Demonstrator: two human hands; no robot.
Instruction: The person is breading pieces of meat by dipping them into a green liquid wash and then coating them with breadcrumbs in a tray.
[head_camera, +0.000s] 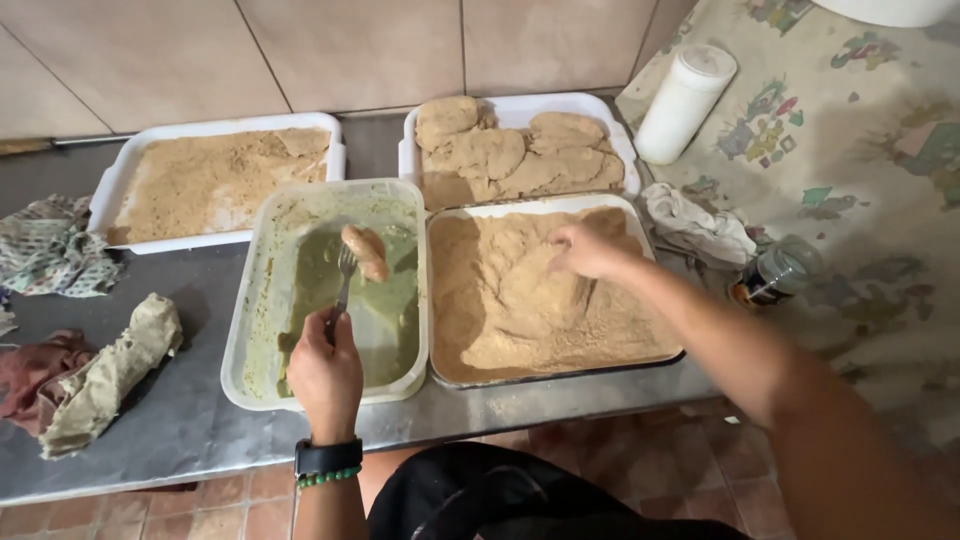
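Note:
My left hand (323, 375) grips a metal fork (343, 280) that lifts a wet piece of chicken (366, 251) above the greenish liquid in a clear plastic tub (250, 330). My right hand (585, 250) rests with fingers down in the breadcrumbs of the dark-rimmed tray (560, 372) to the right of the tub; whether it pinches crumbs is unclear. A white tray (610, 125) behind it holds several breaded pieces (510, 155).
A second white tray of crumbs (120, 175) sits at the back left. Crumpled cloths (95, 375) lie on the left of the steel counter (190, 440). A white cylinder container (683, 105), a rag (695, 225) and a small jar (775, 275) stand right, on a patterned cloth.

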